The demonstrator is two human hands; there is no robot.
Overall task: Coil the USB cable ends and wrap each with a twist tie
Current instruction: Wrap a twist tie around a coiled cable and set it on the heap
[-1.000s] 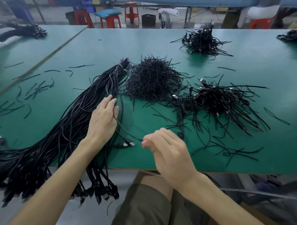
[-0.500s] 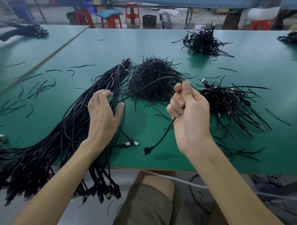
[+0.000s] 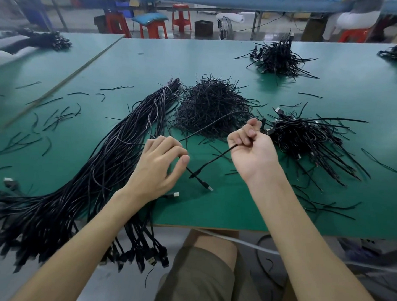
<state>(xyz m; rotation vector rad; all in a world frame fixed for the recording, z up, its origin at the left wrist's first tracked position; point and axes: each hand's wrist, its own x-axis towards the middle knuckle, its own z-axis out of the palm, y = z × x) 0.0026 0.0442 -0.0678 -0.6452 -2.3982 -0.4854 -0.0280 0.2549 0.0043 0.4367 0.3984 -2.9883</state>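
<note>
My right hand (image 3: 251, 147) is raised above the green table (image 3: 218, 61), its fingers curled round a thin black USB cable (image 3: 215, 158). One end of that cable hangs down to a plug (image 3: 208, 187) on the table; the other part arcs back over a mound of black twist ties (image 3: 211, 105). My left hand (image 3: 157, 164) hovers beside a thick bundle of black USB cables (image 3: 107, 165), fingers bent, with the cable running past its fingertips; I cannot tell whether it pinches it.
A pile of coiled, tied cables (image 3: 306, 138) lies right of my right hand. Another tied pile (image 3: 278, 56) sits at the back. Loose ties (image 3: 47, 122) are scattered at the left. The bundle's plugs (image 3: 144, 256) hang over the front edge. Red stools (image 3: 152, 28) stand beyond.
My right hand has lifted the cable up off the table and turned palm up. My left hand has come off the bundle and shifted right toward the cable.
</note>
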